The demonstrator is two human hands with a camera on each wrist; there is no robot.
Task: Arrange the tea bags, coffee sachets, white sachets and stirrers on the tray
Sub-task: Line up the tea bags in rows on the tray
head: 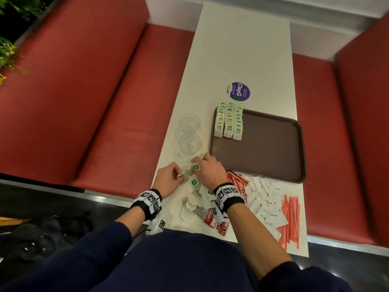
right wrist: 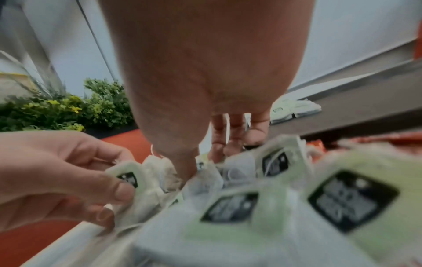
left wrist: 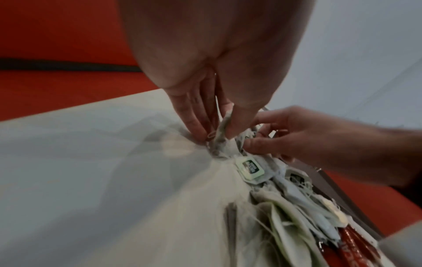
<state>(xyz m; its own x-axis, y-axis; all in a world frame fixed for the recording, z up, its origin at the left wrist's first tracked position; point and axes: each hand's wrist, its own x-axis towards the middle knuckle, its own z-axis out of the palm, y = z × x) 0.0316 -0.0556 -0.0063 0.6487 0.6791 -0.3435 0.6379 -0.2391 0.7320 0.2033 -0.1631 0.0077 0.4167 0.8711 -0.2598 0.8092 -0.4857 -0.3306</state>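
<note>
The person's dark sleeves fill the near edge of the head view, and beyond them the white tabletop carries everything. The brown tray is the landmark: three neat rows of tea bags already stand in its far left corner, the rest of it bare. Just near of the tray lie the white sachets, the red stirrers beside them, the red coffee sachets and a tangled heap of loose tea bags. Left of the tray stand two clear glasses. The right hand reaches into the heap, thumb and fingers closing round a bag; the left hand pinches a single tea bag between thumb and fingertips. These bags look light, soft and limp, with strings likely to snag, so taking each by its stiffer green tag seems wisest.
</note>
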